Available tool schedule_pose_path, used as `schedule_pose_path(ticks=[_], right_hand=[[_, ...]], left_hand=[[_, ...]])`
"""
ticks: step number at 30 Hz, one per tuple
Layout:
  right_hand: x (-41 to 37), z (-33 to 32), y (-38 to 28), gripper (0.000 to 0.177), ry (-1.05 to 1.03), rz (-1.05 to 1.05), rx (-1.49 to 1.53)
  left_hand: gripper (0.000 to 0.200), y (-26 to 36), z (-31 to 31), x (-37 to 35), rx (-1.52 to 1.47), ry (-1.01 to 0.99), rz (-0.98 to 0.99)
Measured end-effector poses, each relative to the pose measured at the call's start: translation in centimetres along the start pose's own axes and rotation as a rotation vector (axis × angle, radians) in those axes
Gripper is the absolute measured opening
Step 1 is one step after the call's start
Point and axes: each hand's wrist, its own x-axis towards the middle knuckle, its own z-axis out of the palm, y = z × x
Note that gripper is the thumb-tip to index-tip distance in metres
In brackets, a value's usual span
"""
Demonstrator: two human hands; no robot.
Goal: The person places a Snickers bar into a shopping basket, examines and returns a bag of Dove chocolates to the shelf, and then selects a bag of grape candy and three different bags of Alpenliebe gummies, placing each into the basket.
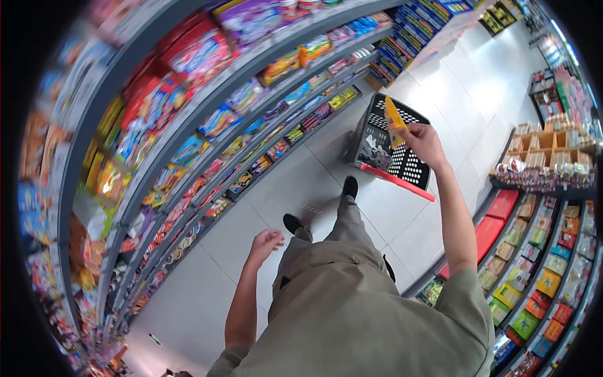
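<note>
the black basket [370, 116], with its holed walls and red edge, stood on the pale tiled floor [251, 301] ahead of the person's feet. over its open top, the right hand [424, 144] held a yellow packet [394, 120], the thumb and fingers clamped on one long side of it. the packet stood tilted across the basket's opening; whether it touched the basket, i could not tell. some dark and whitish goods [375, 151] lay inside the basket, too small to make out. the left hand [267, 244] hung well apart from the basket, back toward the person's body, with its fingers bent and close together; it showed nothing in its grip. two dark shoes [350, 186] were on the floor, the one on the right near the basket and the other farther from it. to the left of the basket ran long shelves [217, 72] of bright packets, while a wooden rack [548, 139] of small goods stood to its right. a low tiered display [534, 270] of coloured boxes and packs curved below that rack, well apart from the basket.
</note>
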Motion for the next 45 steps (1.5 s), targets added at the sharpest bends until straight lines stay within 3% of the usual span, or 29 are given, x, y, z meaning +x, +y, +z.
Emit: schedule_pose_path(ticks=[4, 6, 10, 12, 14, 15, 16, 19, 21, 24, 26, 28, 29, 34, 35, 36, 37, 38, 40, 42, 43, 44, 45], right_hand=[[7.8, -3.2, 14.3, 0.029, 0.025, 0.166, -0.157], [11.5, -2.6, 21.8, 0.031, -0.029, 0.338, -0.187], [17.1, 3.0, 37.4, 0.03, -0.12, 0.5, -0.36], [19.1, 5.9, 41.4, 0.031, -0.207, 0.501, -0.47], [21.0, 10.7, 49.7, 0.035, -0.36, 0.218, -0.739], [21.4, 14.8, 55.8, 0.032, -0.127, 0.314, -0.616], [21.4, 17.9, 60.0, 0.032, 0.01, 0.267, -0.639], [22.2, 23.8, 66.7, 0.03, -0.061, 0.235, -0.625], [22.8, 24.4, 65.4, 0.04, -0.21, 0.349, -0.59], [22.3, 27.2, 67.3, 0.035, -0.312, 0.266, -0.704], [21.6, 28.1, 68.2, 0.033, -0.319, 0.267, -0.66], [21.0, 28.8, 68.2, 0.031, -0.139, 0.486, -0.445], [20.8, 28.5, 68.0, 0.029, -0.177, 0.489, -0.385], [20.6, 22.7, 60.4, 0.029, -0.333, 0.546, -0.398], [20.5, 21.8, 59.1, 0.031, -0.323, 0.64, -0.379], [20.5, 20.5, 57.3, 0.032, -0.415, 0.542, -0.436], [20.4, 19.5, 55.3, 0.034, -0.333, 0.418, -0.327], [20.2, 20.1, 57.5, 0.036, -0.384, 0.175, -0.456], [19.0, 16.0, 52.5, 0.03, -0.388, 0.122, -0.577], [17.9, 14.3, 53.7, 0.027, -0.393, 0.08, -0.683], [17.3, 12.1, 52.0, 0.03, -0.397, -0.041, -0.563], [17.3, 10.9, 50.5, 0.029, -0.54, -0.063, -0.69], [16.6, 10.1, 49.3, 0.028, -0.45, 0.111, -0.593]], left_hand=[[0.022, -6.9, 1.9, 2.6, 0.017, 0.112, -0.192], [0.021, -9.9, 3.1, 2.4, 0.013, 0.191, -0.407], [0.023, -9.8, 7.4, 1.1, -0.016, 0.198, -0.687], [0.025, -8.6, 9.3, 1.0, -0.071, 0.228, -0.791], [0.026, -8.2, 10.5, 1.0, -0.151, 0.257, -0.83], [0.025, -8.0, 11.1, 1.1, -0.147, 0.263, -0.85], [0.025, -8.0, 11.5, 1.2, -0.145, 0.267, -0.872], [0.024, -8.5, 12.4, 1.6, -0.16, 0.303, -0.931], [0.025, -8.4, 12.8, 2.4, -0.191, 0.327, -0.991], [0.028, -10.0, 12.7, 2.8, -0.366, 0.271, -0.96], [0.029, -10.5, 13.5, 3.6, -0.277, 0.326, -1.004], [0.029, -9.7, 14.2, 4.8, -0.161, 0.323, -1.011], [0.029, -9.2, 14.5, 5.4, -0.161, 0.327, -1.013], [0.029, -7.9, 15.0, 6.2, -0.166, 0.322, -0.873], [0.029, -6.8, 15.3, 6.0, -0.191, 0.337, -0.826], [0.03, -6.6, 15.1, 5.7, -0.213, 0.352, -0.794], [0.03, -7.1, 14.5, 5.1, -0.237, 0.344, -0.739], [0.031, -7.3, 14.1, 4.6, -0.254, 0.308, -0.686], [0.031, -5.7, 13.9, 4.5, -0.217, 0.325, -0.66], [0.029, -5.6, 13.5, 4.7, -0.248, 0.279, -0.583], [0.029, -5.7, 13.2, 4.6, -0.258, 0.269, -0.566], [0.029, -5.8, 12.3, 3.9, -0.267, 0.269, -0.556], [0.029, -6.0, 11.8, 3.8, -0.23, 0.248, -0.559]])
